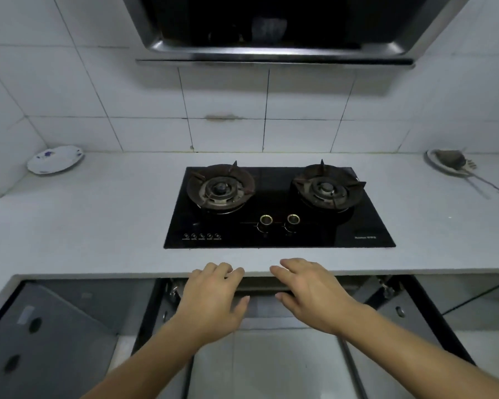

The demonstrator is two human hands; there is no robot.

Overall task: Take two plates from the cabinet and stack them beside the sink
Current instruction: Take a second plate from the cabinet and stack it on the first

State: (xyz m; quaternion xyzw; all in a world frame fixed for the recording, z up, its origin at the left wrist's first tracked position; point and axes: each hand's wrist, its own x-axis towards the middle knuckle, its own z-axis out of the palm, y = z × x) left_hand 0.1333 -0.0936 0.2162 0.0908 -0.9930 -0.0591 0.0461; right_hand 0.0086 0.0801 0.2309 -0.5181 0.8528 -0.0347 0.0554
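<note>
- The left hand (213, 298) is spread, fingers loose, holding nothing; its fingertips reach the front edge of the tabletop (98, 226), just above the open cabinet (260, 300) under the hob.
- The right hand (311, 295) mirrors it, also released and empty, fingers extended toward the same dark opening.
- Both sit side by side, close but apart, which I judge suits reaching in with two hands to lift plates.
- The cabinet doors (49, 335) stand swung wide on either side, so the way in is clear; no plates can be made out inside, the interior being too dark.
- Above, the gas hob (277, 208) lies unlit in the tabletop.
- One flowered plate (55, 159) rests far left by the wall; whether it counts toward the task I cannot tell.
- No sink is in view.
- Far right, a dish with a utensil (455, 165) sits well apart.
</note>
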